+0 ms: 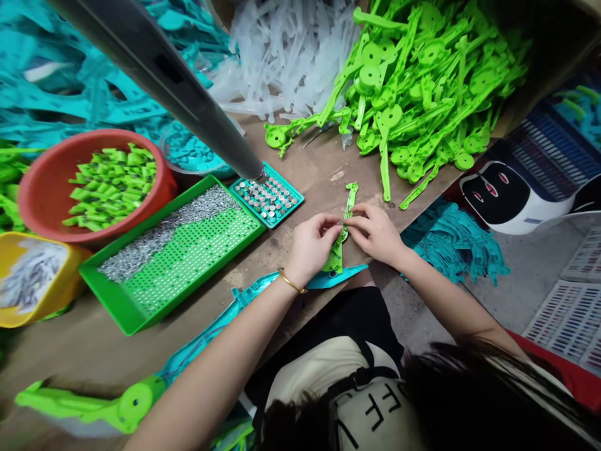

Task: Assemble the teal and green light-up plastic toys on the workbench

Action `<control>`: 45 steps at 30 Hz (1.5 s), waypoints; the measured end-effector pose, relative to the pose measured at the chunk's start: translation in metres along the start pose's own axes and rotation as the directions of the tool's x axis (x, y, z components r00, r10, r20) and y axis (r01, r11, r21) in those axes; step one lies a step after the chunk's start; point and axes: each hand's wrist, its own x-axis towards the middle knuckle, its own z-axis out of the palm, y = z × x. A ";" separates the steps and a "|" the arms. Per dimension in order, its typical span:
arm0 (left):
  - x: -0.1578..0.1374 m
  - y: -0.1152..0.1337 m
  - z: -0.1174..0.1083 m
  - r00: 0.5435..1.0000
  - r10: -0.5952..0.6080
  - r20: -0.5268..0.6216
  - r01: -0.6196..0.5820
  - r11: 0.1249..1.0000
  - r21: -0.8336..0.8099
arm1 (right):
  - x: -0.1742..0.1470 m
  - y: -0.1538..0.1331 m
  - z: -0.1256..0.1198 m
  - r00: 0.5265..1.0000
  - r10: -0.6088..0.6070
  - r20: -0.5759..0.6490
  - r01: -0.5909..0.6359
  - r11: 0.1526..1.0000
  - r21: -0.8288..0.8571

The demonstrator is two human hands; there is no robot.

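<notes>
A narrow bright-green plastic part (335, 257) lies at the table's front edge, its hooked tip pointing away from me. My left hand (313, 247), with a gold bangle at the wrist, pinches it from the left, thumb and forefinger together. From the other side, my right hand (378, 235) has its fingertips closed on the same part's middle. Anything small between the fingertips is too hidden to name. Under the part's near end runs a long turquoise plastic piece (350, 275), which passes beneath my left forearm toward a green-ended piece (136, 404) at lower left.
Left of my hands stand a teal tray of small round metal pieces (297, 202), a green perforated tray (188, 294) with metal bits, a red bowl (42, 194) and a yellow container (70, 282). Green parts (422, 94) are heaped behind. A grey pole (188, 94) slants across.
</notes>
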 end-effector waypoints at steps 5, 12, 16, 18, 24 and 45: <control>-0.001 0.000 -0.002 0.992 0.043 0.117 -0.056 0.992 0.114 | -0.001 0.000 0.001 1.000 0.026 -0.009 -0.026 0.999 0.019; 0.001 -0.001 -0.006 0.966 0.246 0.075 -0.257 0.907 0.334 | -0.005 0.000 0.002 0.998 0.053 -0.014 -0.053 0.998 0.031; 0.005 -0.003 -0.006 0.970 0.227 0.085 -0.242 0.910 0.337 | -0.006 0.000 0.003 0.998 0.067 0.007 -0.067 0.997 0.026; 0.005 -0.004 -0.005 0.969 0.233 0.082 -0.247 0.906 0.344 | -0.006 0.000 0.003 0.997 0.074 0.010 -0.074 0.997 0.015; 0.001 -0.002 -0.002 0.958 0.273 0.092 -0.287 0.868 0.405 | -0.012 -0.004 -0.001 0.997 0.031 0.074 -0.028 0.999 -0.046; -0.009 0.009 0.004 0.971 0.210 0.115 -0.239 0.819 0.522 | -0.012 -0.013 0.010 0.990 0.125 -0.068 -0.112 0.978 0.175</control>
